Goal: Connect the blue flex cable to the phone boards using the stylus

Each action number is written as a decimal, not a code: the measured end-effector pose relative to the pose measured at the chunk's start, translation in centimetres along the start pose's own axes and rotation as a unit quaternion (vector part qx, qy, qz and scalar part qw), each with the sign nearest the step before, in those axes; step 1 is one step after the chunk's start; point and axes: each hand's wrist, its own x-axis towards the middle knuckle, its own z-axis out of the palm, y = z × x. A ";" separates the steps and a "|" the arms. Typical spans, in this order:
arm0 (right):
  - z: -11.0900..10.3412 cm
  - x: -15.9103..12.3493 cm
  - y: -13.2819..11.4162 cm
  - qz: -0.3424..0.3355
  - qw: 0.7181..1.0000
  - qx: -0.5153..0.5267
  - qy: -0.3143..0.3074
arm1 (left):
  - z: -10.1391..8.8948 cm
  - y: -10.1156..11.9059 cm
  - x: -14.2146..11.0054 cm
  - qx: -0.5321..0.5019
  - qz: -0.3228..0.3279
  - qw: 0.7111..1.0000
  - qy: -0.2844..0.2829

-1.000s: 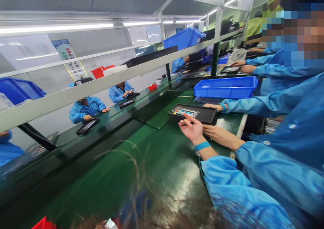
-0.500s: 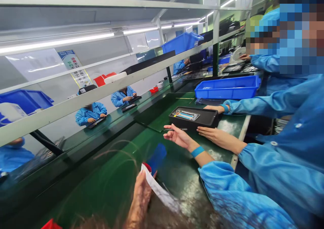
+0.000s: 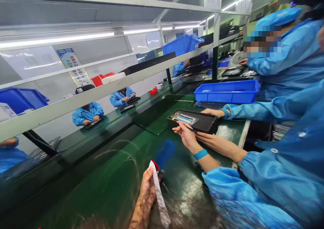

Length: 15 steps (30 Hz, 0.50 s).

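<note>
My left hand [image 3: 146,193] rises from the bottom edge over the green conveyor belt [image 3: 108,175]. It pinches a long white strip [image 3: 159,195] with a red tip; a blurred blue shape [image 3: 164,153] sits just beyond it. My right hand is out of sight. To the right, a co-worker in a blue coat has a hand with a blue wristband [image 3: 186,136] and another hand [image 3: 210,139] at a black tray [image 3: 207,122] that carries a phone-like part [image 3: 184,118]. A third blue-sleeved hand [image 3: 212,112] rests behind the tray.
A blue bin [image 3: 227,92] stands behind the black tray. A pale metal rail [image 3: 106,87] crosses above the belt, with blue bins [image 3: 182,43] on the upper shelf. Across the line, seated people in blue [image 3: 87,114] handle black trays. More workers sit at the far right.
My left hand came up from below with the white strip and has risen a little further. The co-worker's wristband hand swung out to the left, then back to the black tray's front edge.
</note>
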 end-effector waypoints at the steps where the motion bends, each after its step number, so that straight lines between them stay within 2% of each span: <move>1: 0.0 0.4 -0.5 -0.008 1.000 -0.018 0.012 | 0.1 0.1 0.1 -0.006 0.002 1.000 0.006; 5: 0.1 3.7 -3.3 -0.031 0.995 -0.079 0.059 | 0.1 0.0 0.6 -0.006 -0.002 1.000 0.007; 9: -0.9 8.0 -6.5 -0.043 0.977 -0.182 0.098 | -1.1 -0.8 1.6 0.012 -0.011 1.000 -0.009; 12: -2.8 9.8 -8.6 -0.066 0.945 -0.303 0.107 | -2.1 -1.4 2.3 0.012 -0.006 1.000 -0.020; 15: -5.2 10.2 -10.7 -0.098 0.899 -0.415 0.099 | -2.5 -1.7 2.6 0.005 -0.001 1.000 -0.028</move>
